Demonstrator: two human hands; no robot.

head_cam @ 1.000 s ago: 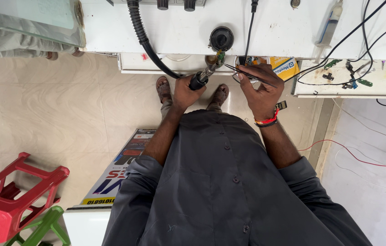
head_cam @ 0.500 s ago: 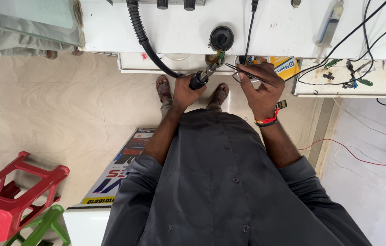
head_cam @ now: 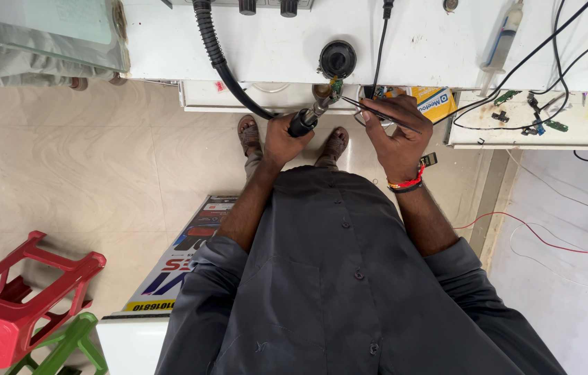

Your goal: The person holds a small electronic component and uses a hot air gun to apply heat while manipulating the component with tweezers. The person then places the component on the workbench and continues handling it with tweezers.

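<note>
Both hands work a small circuit board at the bench edge.

The left hand [head_cam: 281, 139] is clamped around the black hot-air handpiece [head_cam: 306, 121], its hose [head_cam: 219, 59] curving up over the white bench [head_cam: 419, 42]. The right hand [head_cam: 397, 132] pinches thin tweezers [head_cam: 363, 109] shut, tips toward the small green board [head_cam: 336, 86] just beyond the nozzle, below a round black holder [head_cam: 338, 58].

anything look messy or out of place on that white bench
Nothing looks spilled or broken. The white bench is untidy on its right side: black wires loop loosely across small loose parts. A red wire trails over the floor at right. The left hand grips a hose-fed tool; the right hand holds tweezers.
</note>
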